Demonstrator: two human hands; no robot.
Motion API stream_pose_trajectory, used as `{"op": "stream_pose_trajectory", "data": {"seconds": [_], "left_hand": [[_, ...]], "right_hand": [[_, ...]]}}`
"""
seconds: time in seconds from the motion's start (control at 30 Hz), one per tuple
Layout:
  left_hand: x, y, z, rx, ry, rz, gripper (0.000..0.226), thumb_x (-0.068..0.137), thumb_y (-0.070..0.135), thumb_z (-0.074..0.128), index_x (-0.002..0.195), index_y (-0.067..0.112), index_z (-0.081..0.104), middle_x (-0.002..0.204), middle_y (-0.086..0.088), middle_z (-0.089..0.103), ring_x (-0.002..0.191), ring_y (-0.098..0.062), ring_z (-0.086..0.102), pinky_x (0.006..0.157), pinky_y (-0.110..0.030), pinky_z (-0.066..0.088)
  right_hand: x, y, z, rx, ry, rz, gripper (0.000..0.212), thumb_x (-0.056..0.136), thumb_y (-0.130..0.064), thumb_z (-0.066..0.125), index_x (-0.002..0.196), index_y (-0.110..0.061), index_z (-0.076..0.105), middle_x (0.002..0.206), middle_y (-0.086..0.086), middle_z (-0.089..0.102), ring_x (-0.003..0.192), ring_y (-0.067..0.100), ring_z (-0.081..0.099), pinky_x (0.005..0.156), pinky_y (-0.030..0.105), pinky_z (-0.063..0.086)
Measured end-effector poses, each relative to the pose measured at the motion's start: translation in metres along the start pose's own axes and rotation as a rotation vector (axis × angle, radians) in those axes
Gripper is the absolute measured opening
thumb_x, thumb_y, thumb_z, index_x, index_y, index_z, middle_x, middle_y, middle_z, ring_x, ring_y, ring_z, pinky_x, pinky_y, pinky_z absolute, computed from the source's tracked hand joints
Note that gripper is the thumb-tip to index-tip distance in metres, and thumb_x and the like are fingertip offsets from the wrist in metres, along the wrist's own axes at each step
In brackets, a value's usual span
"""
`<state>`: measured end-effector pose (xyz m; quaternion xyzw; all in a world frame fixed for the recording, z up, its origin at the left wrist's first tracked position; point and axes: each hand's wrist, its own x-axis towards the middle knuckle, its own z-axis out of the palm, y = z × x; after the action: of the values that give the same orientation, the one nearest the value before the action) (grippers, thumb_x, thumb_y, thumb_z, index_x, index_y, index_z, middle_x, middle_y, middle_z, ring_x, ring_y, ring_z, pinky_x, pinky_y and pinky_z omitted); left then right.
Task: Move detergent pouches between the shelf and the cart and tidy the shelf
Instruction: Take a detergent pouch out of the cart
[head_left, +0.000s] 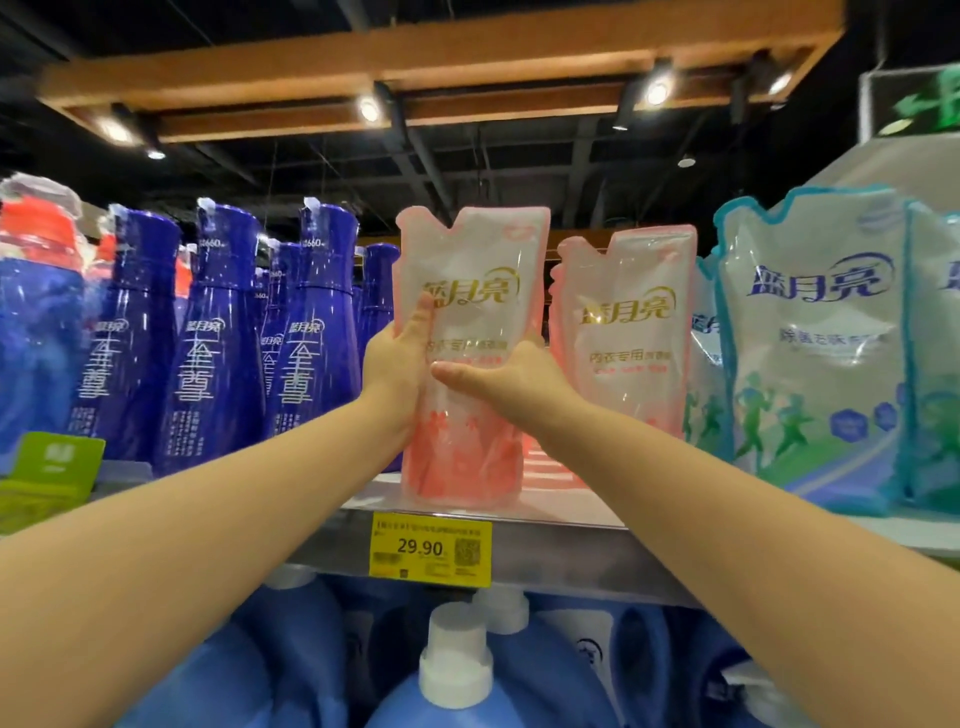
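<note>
A pink-and-white detergent pouch (470, 270) stands upright at the front edge of the top shelf (561, 551). My left hand (397, 364) grips its left side, thumb laid across the front. My right hand (511, 376) holds its right side, thumb across the front and fingers behind. A second pink pouch (626, 332) stands just to the right, with more pink pouches behind it. No cart is in view.
Tall dark-blue bottles (218, 338) crowd the shelf to the left. Teal-and-white pouches (815, 353) fill the right. A yellow 29.90 price tag (430, 551) hangs on the shelf edge. Blue jugs with white caps (452, 670) sit on the shelf below.
</note>
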<state>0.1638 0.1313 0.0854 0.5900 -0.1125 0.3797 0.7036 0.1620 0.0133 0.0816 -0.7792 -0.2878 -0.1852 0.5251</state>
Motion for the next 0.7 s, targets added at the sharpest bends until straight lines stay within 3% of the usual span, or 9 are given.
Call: {"op": "stream_pose_trajectory", "data": {"seconds": [0.1, 0.2, 0.23, 0.4, 0.57, 0.7], "left_hand": [[0.0, 0.0005, -0.0024, -0.027, -0.011, 0.005, 0.034, 0.09, 0.045, 0.051, 0.103, 0.016, 0.063, 0.095, -0.007, 0.071, 0.085, -0.025, 0.069, 0.075, -0.039, 0.057], [-0.0017, 0.0009, -0.0039, -0.024, -0.032, 0.006, 0.028, 0.092, 0.043, 0.049, 0.096, 0.019, 0.063, 0.09, -0.003, 0.07, 0.081, -0.021, 0.069, 0.068, -0.033, 0.056], [-0.0023, 0.0011, -0.0045, -0.018, -0.035, 0.009, 0.028, 0.093, 0.043, 0.048, 0.095, 0.019, 0.062, 0.089, -0.002, 0.07, 0.081, -0.02, 0.069, 0.066, -0.032, 0.056], [-0.0033, 0.0022, -0.0069, 0.01, -0.029, 0.036, 0.028, 0.092, 0.046, 0.048, 0.088, 0.022, 0.062, 0.087, -0.001, 0.07, 0.082, -0.021, 0.068, 0.073, -0.036, 0.056], [-0.0028, 0.0016, -0.0078, 0.017, -0.043, 0.015, 0.028, 0.091, 0.047, 0.048, 0.089, 0.023, 0.063, 0.087, -0.001, 0.07, 0.084, -0.022, 0.068, 0.076, -0.038, 0.056], [-0.0037, 0.0012, -0.0081, 0.026, -0.042, 0.004, 0.035, 0.09, 0.049, 0.048, 0.097, 0.018, 0.063, 0.09, -0.002, 0.07, 0.084, -0.022, 0.068, 0.075, -0.038, 0.057]], "right_hand": [[0.0015, 0.0014, 0.0053, 0.012, 0.01, -0.009, 0.063, 0.066, -0.05, 0.078, 0.117, -0.017, 0.062, 0.106, 0.003, 0.069, 0.096, 0.021, 0.067, 0.087, 0.04, 0.055], [0.0013, 0.0035, 0.0088, 0.029, 0.019, 0.012, 0.09, 0.048, -0.065, 0.076, 0.123, -0.018, 0.057, 0.111, 0.002, 0.067, 0.1, 0.022, 0.066, 0.087, 0.042, 0.055], [0.001, 0.004, 0.0089, 0.039, 0.009, 0.013, 0.09, 0.048, -0.064, 0.076, 0.123, -0.019, 0.056, 0.112, 0.002, 0.066, 0.1, 0.022, 0.065, 0.088, 0.042, 0.055], [-0.0011, 0.0046, 0.0035, 0.088, -0.042, 0.041, 0.048, 0.073, -0.042, 0.076, 0.113, -0.021, 0.06, 0.107, 0.0, 0.069, 0.095, 0.018, 0.067, 0.085, 0.037, 0.056], [-0.0014, 0.0055, 0.0033, 0.111, -0.018, 0.058, 0.039, 0.072, -0.043, 0.077, 0.101, -0.025, 0.057, 0.105, -0.001, 0.067, 0.094, 0.018, 0.066, 0.085, 0.036, 0.056], [-0.0021, 0.003, 0.0074, 0.07, 0.009, 0.058, 0.089, 0.053, -0.06, 0.079, 0.127, -0.02, 0.048, 0.113, 0.0, 0.065, 0.099, 0.019, 0.066, 0.085, 0.038, 0.057]]}}
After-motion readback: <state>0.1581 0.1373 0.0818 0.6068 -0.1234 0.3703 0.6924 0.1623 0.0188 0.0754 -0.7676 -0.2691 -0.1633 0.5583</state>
